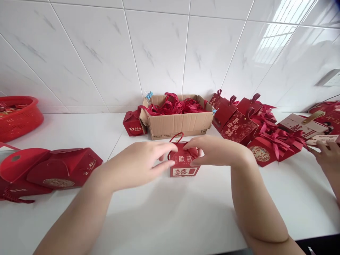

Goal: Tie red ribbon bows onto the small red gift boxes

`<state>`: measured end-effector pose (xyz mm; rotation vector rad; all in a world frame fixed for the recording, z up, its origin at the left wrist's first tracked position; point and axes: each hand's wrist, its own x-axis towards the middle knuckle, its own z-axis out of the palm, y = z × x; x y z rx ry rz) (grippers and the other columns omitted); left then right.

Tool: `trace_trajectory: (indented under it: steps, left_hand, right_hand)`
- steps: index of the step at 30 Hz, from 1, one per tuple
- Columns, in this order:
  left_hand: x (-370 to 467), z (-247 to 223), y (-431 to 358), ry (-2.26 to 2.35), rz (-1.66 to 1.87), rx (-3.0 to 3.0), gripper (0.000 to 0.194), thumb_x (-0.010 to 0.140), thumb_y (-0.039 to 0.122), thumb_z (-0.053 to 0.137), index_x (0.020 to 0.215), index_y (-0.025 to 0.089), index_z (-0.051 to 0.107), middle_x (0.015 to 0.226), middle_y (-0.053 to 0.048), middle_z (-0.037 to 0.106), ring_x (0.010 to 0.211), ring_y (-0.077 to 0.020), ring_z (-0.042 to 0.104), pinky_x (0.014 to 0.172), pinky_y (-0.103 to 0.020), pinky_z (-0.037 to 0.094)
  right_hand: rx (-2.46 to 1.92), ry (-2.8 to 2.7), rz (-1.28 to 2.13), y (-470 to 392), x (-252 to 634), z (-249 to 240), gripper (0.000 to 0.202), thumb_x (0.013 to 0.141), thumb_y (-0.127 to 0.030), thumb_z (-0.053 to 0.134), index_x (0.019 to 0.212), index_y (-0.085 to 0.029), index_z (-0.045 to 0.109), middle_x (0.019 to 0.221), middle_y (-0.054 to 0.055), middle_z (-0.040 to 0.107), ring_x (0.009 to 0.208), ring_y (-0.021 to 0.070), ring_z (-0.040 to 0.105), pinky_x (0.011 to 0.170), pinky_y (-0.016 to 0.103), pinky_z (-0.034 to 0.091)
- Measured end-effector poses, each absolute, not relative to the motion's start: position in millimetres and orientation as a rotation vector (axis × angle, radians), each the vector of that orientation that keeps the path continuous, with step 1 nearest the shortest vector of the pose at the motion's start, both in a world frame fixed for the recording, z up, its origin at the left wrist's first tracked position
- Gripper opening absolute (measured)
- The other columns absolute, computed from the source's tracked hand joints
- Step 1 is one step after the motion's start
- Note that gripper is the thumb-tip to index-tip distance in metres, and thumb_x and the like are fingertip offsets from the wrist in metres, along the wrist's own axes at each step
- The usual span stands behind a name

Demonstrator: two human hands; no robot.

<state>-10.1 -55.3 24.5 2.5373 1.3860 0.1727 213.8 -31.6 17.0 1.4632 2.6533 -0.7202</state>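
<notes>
A small red gift box (pixel 185 171) with pale Chinese characters and a twisted red cord handle (pixel 176 137) stands upright on the white table in front of me. From the left, my left hand (pixel 142 161) reaches to its upper edge, thumb and forefinger curved about the corner. On the other side my right hand (pixel 216 150) has its fingers over the top and its thumb against the front. Both hands appear to be gripping the upper part of the box loosely; my palms hide parts of its sides.
Behind stands a cardboard box (pixel 180 124) full of red ribbons, beside a small red box (pixel 132 123). More red boxes lie left (pixel 66 168) and right (pixel 236 125). A red basket (pixel 23 122) is far left. Another person's hand (pixel 328 159) rests at the right edge.
</notes>
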Motion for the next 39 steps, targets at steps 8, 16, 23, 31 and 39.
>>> trace_trajectory:
  steps: [8, 16, 23, 31, 39]
  left_hand:
    - [-2, 0, -33, 1.407, 0.017, 2.54, 0.044, 0.092, 0.042, 0.034, 0.132, 0.037, 0.051, 0.112, 0.0, 0.066, 0.082, -0.0191, 0.062, 0.063, -0.027, 0.044]
    - [-7, -1, -34, 1.486, -0.24, 2.478, 0.043, 0.088, 0.051, 0.036, 0.108, 0.025, 0.063, 0.097, -0.007, 0.068, 0.076, -0.0234, 0.062, 0.062, -0.032, 0.044]
    - [-6, 1, -36, 1.624, -0.111, 2.445, 0.042, 0.095, 0.041, 0.024, 0.105, 0.021, 0.059, 0.095, -0.009, 0.066, 0.083, -0.0265, 0.062, 0.067, -0.036, 0.044]
    - [18, -22, -24, 1.33, 0.407, 2.403, 0.038, 0.084, 0.052, 0.051, 0.111, 0.025, 0.053, 0.115, -0.005, 0.058, 0.094, -0.0242, 0.06, 0.073, -0.035, 0.049]
    - [16, -49, 2, 1.111, 0.495, 2.36, 0.029, 0.079, 0.048, 0.059, 0.076, 0.022, 0.047, 0.109, -0.007, 0.055, 0.09, -0.0245, 0.06, 0.066, -0.035, 0.05]
  right_hand:
    - [1.538, 2.704, -0.755, -26, 217, 14, 0.024, 0.081, -0.032, 0.058, 0.099, -0.027, 0.071, 0.089, 0.003, 0.065, 0.07, 0.0151, 0.056, 0.056, 0.025, 0.037]
    - [1.812, 2.45, -0.648, -27, 230, 22, 0.028, 0.081, -0.043, 0.057, 0.079, -0.02, 0.072, 0.079, 0.007, 0.069, 0.067, 0.0189, 0.061, 0.054, 0.028, 0.041]
    - [1.94, 2.283, -0.599, -12, 252, 16, 0.028, 0.069, -0.047, 0.068, 0.084, -0.022, 0.071, 0.093, 0.006, 0.068, 0.079, 0.0223, 0.063, 0.058, 0.03, 0.046]
    - [1.661, 2.66, -0.759, -11, 241, 10, 0.045, 0.071, -0.05, 0.067, 0.11, -0.028, 0.064, 0.115, 0.005, 0.062, 0.098, 0.0235, 0.059, 0.068, 0.029, 0.047]
    - [1.609, 2.591, -0.631, 1, 221, -2, 0.012, 0.072, -0.031, 0.067, 0.079, -0.022, 0.065, 0.102, 0.004, 0.059, 0.08, 0.0178, 0.058, 0.056, 0.025, 0.041]
